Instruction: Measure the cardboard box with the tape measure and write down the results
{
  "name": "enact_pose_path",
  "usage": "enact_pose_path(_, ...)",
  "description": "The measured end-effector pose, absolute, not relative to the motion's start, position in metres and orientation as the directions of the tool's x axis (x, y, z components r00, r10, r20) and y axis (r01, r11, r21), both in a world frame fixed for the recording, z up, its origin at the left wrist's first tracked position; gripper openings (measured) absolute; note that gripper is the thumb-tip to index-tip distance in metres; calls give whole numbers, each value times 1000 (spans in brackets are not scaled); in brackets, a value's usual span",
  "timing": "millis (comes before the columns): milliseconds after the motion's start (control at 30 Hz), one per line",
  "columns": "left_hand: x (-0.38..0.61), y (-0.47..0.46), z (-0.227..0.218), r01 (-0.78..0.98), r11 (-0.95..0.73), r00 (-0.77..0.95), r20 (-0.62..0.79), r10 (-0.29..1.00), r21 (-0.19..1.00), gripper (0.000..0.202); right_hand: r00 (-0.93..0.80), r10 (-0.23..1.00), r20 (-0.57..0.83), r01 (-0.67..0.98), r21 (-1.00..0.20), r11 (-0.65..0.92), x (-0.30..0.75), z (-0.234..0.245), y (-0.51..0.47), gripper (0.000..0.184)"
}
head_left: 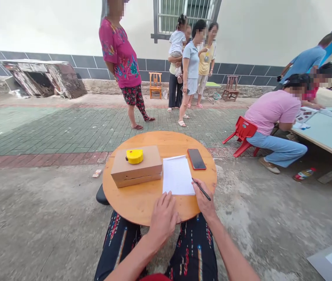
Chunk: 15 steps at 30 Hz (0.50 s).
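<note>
Poised to write: right hand (203, 201) grip closed around pen (201, 189), tip at 5 o'clock corner of paper (177, 175); left hand (162, 218) flat, empty, at 6 o'clock on desk (136, 203). Likely calls next for pinning paper steady.

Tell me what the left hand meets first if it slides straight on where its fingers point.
The white paper: the left hand lies on the round table, fingertips nearly at the sheet's near edge. Probably nothing lies between.
</note>
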State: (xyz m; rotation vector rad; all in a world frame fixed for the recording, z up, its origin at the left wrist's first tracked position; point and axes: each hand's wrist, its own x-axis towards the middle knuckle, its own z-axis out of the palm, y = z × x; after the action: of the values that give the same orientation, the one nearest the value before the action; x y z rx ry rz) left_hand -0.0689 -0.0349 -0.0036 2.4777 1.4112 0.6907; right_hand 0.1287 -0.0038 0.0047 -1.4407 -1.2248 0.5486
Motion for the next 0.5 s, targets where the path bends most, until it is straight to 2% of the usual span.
enact_pose_path(200, -78, -26, -15, 755, -558, 449, 348, 823, 344, 43, 298, 922, 248, 374, -919, 126, 129, -6, -16, 30)
enact_pose_path(400, -61, -26, -5, 697, -586, 436, 406, 804, 412, 37, 350, 913, 211, 387, -920, 64, 133, 4, -14, 22)
enact_pose_path(500, -45, -19, -1, 666, -611, 474, 389, 789, 427, 36, 283, 942, 180, 382, -922, 61, 132, 6, -1, 21)
